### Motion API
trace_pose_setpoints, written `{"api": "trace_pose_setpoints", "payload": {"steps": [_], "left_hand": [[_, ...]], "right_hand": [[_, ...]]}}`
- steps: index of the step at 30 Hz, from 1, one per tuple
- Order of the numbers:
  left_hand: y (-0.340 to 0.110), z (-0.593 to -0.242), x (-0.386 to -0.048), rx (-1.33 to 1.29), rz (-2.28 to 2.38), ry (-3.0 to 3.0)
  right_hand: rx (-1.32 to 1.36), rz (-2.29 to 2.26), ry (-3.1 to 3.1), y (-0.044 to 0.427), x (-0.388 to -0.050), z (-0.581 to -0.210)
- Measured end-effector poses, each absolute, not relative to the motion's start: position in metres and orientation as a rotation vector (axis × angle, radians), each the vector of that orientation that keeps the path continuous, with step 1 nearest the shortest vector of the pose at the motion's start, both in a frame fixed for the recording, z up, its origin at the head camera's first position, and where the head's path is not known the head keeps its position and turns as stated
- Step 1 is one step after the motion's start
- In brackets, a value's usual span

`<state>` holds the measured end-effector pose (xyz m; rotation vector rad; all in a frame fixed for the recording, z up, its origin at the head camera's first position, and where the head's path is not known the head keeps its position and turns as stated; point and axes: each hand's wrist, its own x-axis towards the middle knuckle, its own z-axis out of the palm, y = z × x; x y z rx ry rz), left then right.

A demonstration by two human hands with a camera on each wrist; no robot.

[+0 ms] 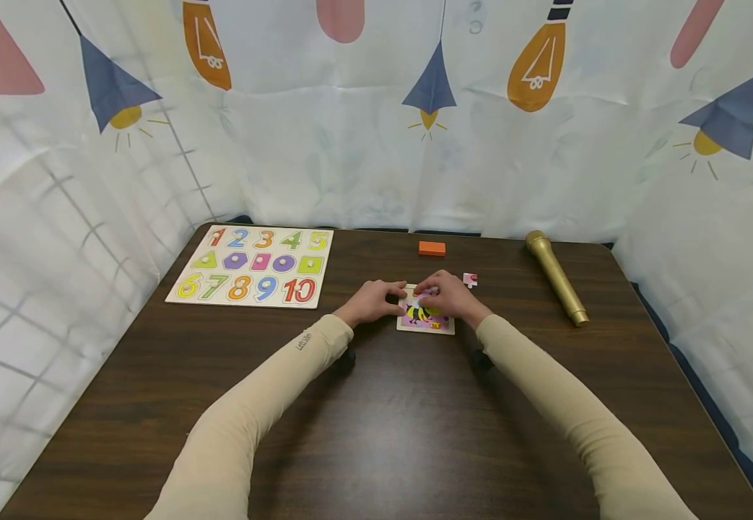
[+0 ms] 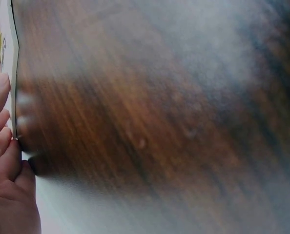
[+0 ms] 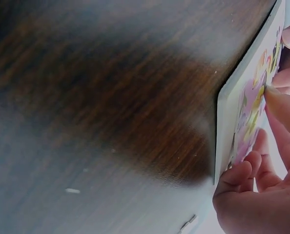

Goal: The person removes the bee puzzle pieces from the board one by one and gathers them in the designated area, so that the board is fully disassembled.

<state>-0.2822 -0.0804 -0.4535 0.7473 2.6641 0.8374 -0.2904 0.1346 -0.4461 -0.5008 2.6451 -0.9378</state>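
A small square jigsaw with a bee picture in a pale frame lies on the table; its surface also shows in the right wrist view. My left hand rests at its left side, thumb and forefinger spread at the frame; part of that hand shows in the left wrist view. My right hand reaches over the top, its thumb and fingertips touching the picture. In the right wrist view, the hand has its other fingers bent by the frame's edge. A loose pink jigsaw piece lies right of the frame.
A board of numbers and shapes lies at the back left of the brown table. Behind the jigsaw is an orange block. A gold cylinder with a wider end lies at the right. A printed curtain hangs behind.
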Motion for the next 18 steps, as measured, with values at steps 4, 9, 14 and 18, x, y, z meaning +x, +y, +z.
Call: {"api": "trace_pose_setpoints", "payload": {"steps": [4,9,14,18], "left_hand": [[-0.0806,-0.4528,-0.2816,0.76,0.833,2.666],[-0.0811,-0.4533,-0.2814,0.785,0.841,2.666],[-0.0814,-0.4525,-0.281,0.79,0.843,2.669],[-0.0813,-0.4512,-0.2805,0.784,0.837,2.67]], "right_hand": [[-0.514,-0.931,2.653,0.1356,-0.2902,-0.4462],[-0.55,-0.895,2.656,0.137,-0.291,-0.4464],[-0.575,-0.883,2.647,0.1381,-0.2932,-0.4467],[-0.572,-0.891,2.64,0.1385,-0.2947,-0.4474]]}}
